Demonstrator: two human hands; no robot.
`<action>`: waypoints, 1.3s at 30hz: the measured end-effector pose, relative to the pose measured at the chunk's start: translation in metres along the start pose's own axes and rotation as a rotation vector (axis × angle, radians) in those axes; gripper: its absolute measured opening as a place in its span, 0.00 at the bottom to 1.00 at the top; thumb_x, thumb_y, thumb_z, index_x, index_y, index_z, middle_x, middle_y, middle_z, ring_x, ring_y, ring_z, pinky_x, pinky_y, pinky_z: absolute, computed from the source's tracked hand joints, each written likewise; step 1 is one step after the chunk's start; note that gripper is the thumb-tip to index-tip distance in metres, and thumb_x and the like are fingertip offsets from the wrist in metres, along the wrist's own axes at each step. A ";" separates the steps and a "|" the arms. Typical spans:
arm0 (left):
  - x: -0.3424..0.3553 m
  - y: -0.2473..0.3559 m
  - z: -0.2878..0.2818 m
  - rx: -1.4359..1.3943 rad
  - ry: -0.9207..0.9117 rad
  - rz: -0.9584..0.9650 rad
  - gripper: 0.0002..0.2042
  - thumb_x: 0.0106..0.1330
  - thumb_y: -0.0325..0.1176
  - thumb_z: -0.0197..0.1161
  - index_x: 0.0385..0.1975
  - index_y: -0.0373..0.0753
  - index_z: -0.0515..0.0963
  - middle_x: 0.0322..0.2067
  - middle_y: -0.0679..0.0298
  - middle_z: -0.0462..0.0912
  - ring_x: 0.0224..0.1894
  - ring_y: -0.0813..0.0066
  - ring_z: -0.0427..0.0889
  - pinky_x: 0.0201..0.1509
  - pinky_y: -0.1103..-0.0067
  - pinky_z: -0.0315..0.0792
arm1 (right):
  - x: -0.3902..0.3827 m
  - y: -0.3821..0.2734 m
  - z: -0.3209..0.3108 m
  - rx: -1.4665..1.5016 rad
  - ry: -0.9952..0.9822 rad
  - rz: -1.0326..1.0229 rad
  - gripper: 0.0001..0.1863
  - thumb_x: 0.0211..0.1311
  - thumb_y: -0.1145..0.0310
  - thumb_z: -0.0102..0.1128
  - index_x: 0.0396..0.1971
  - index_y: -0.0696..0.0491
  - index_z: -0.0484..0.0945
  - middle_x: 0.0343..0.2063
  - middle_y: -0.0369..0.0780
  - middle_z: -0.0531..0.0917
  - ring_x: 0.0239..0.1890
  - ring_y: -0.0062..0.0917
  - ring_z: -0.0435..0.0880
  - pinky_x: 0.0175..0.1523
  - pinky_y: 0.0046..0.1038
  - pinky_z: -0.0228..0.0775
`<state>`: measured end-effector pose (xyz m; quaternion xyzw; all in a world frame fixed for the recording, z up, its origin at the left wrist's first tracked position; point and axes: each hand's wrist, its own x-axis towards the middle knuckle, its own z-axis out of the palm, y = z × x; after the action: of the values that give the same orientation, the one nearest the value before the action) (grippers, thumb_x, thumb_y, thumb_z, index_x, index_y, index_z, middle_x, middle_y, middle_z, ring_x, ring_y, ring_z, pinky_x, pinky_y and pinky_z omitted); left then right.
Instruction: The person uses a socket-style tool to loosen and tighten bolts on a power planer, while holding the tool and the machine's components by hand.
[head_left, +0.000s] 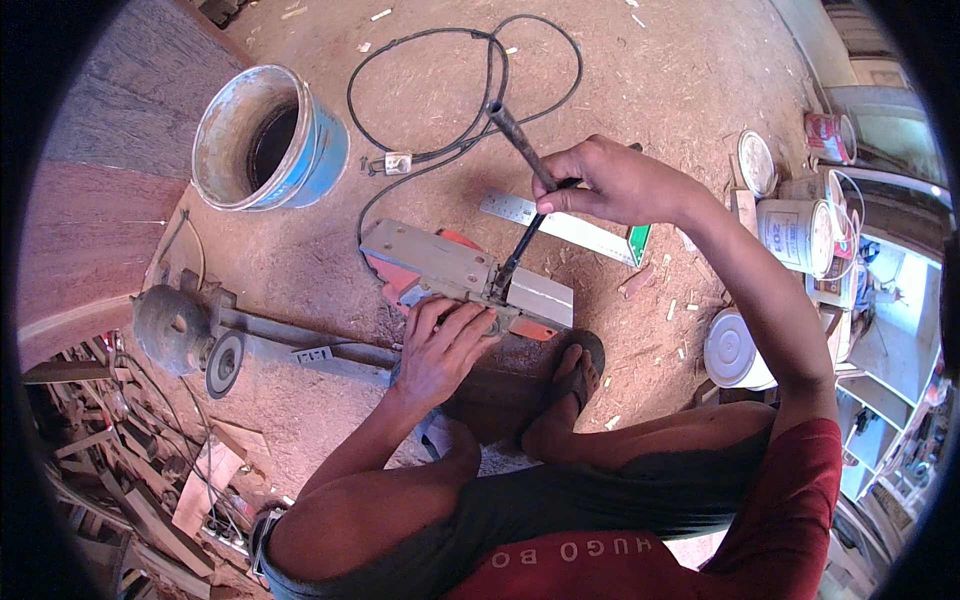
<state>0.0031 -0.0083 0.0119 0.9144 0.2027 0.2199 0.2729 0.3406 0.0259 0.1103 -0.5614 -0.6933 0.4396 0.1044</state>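
An electric hand planer (430,255) with an orange-red body lies with its grey metal sole facing up, in front of my knees. My left hand (447,340) grips its near side, fingers curled over the edge. My right hand (610,180) is closed around the middle of a dark, three-armed socket wrench (518,135). One arm of the wrench slants down to the blade slot in the planer's sole; its tip sits at the slot, and its exact seating is too small to tell. Just beyond the planer, a try square (585,230) with a green-and-silver stock lies on the floor.
The planer's black cord (350,100) loops across the dusty floor to a plug (397,163). A blue bucket (325,150) stands at far left. A bench grinder (225,362) and scrap wood (150,510) lie at left. Paint pails (795,235) and a white lid (735,348) are at right.
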 end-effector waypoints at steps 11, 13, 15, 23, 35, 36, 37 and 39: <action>-0.001 -0.002 -0.001 -0.009 -0.024 -0.002 0.21 0.55 0.35 0.78 0.50 0.41 0.86 0.52 0.67 0.82 0.55 0.61 0.74 0.59 0.64 0.70 | -0.002 -0.016 0.008 -0.004 0.008 0.007 0.15 0.69 0.60 0.66 0.36 0.59 0.80 0.27 0.45 0.85 0.35 0.40 0.88 0.43 0.44 0.73; 0.002 0.000 -0.003 -0.011 -0.012 0.005 0.22 0.51 0.33 0.80 0.48 0.40 0.85 0.51 0.66 0.83 0.54 0.61 0.76 0.58 0.65 0.70 | -0.002 -0.016 0.009 -0.005 0.013 -0.003 0.15 0.69 0.60 0.66 0.36 0.59 0.80 0.27 0.45 0.86 0.35 0.40 0.88 0.43 0.44 0.73; 0.003 0.001 -0.003 -0.013 -0.003 0.007 0.23 0.50 0.32 0.80 0.48 0.39 0.85 0.50 0.66 0.83 0.53 0.61 0.77 0.57 0.65 0.71 | -0.002 -0.014 0.010 -0.005 0.017 -0.010 0.15 0.69 0.60 0.67 0.36 0.58 0.80 0.28 0.45 0.86 0.36 0.39 0.89 0.44 0.44 0.74; -0.001 -0.002 -0.001 -0.020 -0.022 0.003 0.22 0.55 0.35 0.78 0.51 0.41 0.85 0.52 0.67 0.82 0.55 0.61 0.74 0.59 0.64 0.70 | 0.001 -0.013 0.011 -0.019 0.012 0.048 0.17 0.67 0.57 0.68 0.39 0.57 0.83 0.30 0.44 0.88 0.38 0.38 0.89 0.45 0.44 0.75; 0.003 0.000 -0.003 -0.017 0.003 0.013 0.23 0.51 0.33 0.80 0.48 0.40 0.85 0.50 0.66 0.82 0.53 0.60 0.76 0.58 0.64 0.71 | 0.002 -0.016 0.008 -0.082 -0.029 0.146 0.22 0.71 0.52 0.65 0.42 0.59 0.86 0.33 0.45 0.90 0.38 0.33 0.91 0.44 0.38 0.81; 0.002 0.000 -0.002 -0.015 -0.002 0.011 0.22 0.52 0.34 0.79 0.49 0.40 0.85 0.51 0.66 0.82 0.54 0.61 0.76 0.58 0.64 0.71 | 0.003 -0.015 0.009 -0.087 -0.035 0.147 0.22 0.71 0.52 0.64 0.42 0.60 0.86 0.32 0.44 0.90 0.37 0.33 0.91 0.44 0.38 0.81; 0.001 -0.001 -0.001 -0.013 -0.007 0.009 0.22 0.53 0.35 0.79 0.50 0.40 0.86 0.52 0.66 0.82 0.54 0.61 0.75 0.58 0.64 0.71 | 0.003 -0.015 0.009 -0.091 -0.031 0.147 0.22 0.71 0.52 0.64 0.41 0.60 0.86 0.32 0.44 0.90 0.36 0.33 0.91 0.44 0.38 0.81; 0.000 -0.001 -0.001 -0.013 -0.014 0.005 0.22 0.55 0.36 0.78 0.51 0.41 0.86 0.52 0.67 0.82 0.54 0.61 0.75 0.58 0.64 0.70 | 0.003 -0.016 0.009 -0.100 -0.024 0.146 0.22 0.72 0.52 0.63 0.40 0.60 0.86 0.31 0.44 0.90 0.35 0.32 0.91 0.43 0.38 0.81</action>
<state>0.0019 -0.0070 0.0119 0.9146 0.1971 0.2154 0.2798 0.3235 0.0242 0.1154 -0.6095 -0.6728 0.4178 0.0355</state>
